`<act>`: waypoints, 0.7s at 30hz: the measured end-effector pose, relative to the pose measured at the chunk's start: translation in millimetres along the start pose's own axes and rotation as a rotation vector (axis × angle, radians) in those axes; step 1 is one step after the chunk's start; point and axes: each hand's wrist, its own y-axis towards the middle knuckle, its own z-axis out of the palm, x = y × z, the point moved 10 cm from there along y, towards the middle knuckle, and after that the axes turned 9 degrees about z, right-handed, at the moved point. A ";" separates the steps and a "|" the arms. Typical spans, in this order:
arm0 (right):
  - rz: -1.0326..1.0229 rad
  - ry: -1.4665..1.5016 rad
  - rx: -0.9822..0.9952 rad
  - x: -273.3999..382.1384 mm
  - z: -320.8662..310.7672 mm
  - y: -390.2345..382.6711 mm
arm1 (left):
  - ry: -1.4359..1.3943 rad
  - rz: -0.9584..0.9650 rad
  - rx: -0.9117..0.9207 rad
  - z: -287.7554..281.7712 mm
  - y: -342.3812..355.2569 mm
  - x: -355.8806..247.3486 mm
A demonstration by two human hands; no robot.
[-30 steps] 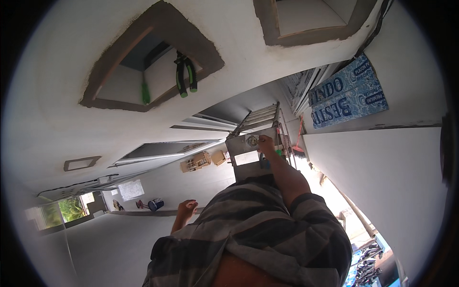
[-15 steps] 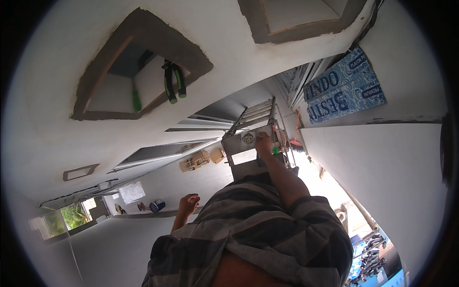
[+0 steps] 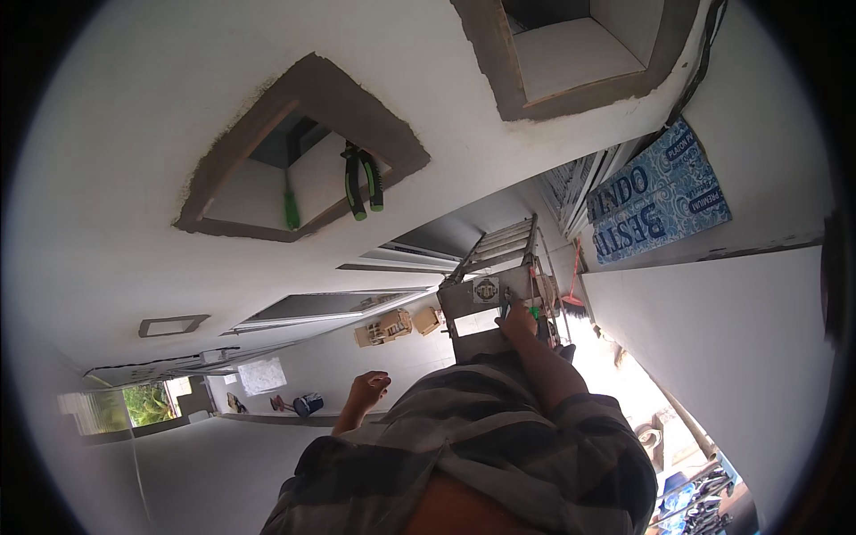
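Observation:
My right hand (image 3: 520, 323) is closed around a small dark tool (image 3: 506, 301) over the top platform of a stepladder (image 3: 459, 299); its exact kind is unclear. A round emblem (image 3: 486, 290) marks the platform beside the tool. My left hand (image 3: 366, 390) hangs in the air to the left of my body, fingers curled in, with nothing visible in it. Above, black-and-green pliers (image 3: 354, 192) hang over the edge of a grey-rimmed opening (image 3: 214, 183) in the white wall. A screwdriver with a green handle (image 3: 292, 211) rests in the same opening.
Another grey-rimmed opening (image 3: 499, 85) is at the upper right, with dark cable nearby. Blue printed cardboard (image 3: 660, 196) covers part of the right side. Far below are cardboard boxes (image 3: 383, 328), a dark bucket (image 3: 308, 404) and a red broom (image 3: 572, 290).
My right hand has drawn back toward me along the platform, and a dark tool now shows in it. The left hand stays curled. The whole view has shifted slightly.

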 end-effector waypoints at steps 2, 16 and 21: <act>0.054 0.019 0.023 -6.0 1.8 -3.0 | 0.028 -0.017 -0.004 -1.7 2.3 2.3; -0.058 0.041 -0.032 5.9 -13.2 -14.3 | 0.146 0.098 0.047 4.0 25.3 -36.6; -0.524 0.002 -0.270 -23.6 11.1 32.1 | 0.308 0.352 -0.049 -0.9 28.9 -111.3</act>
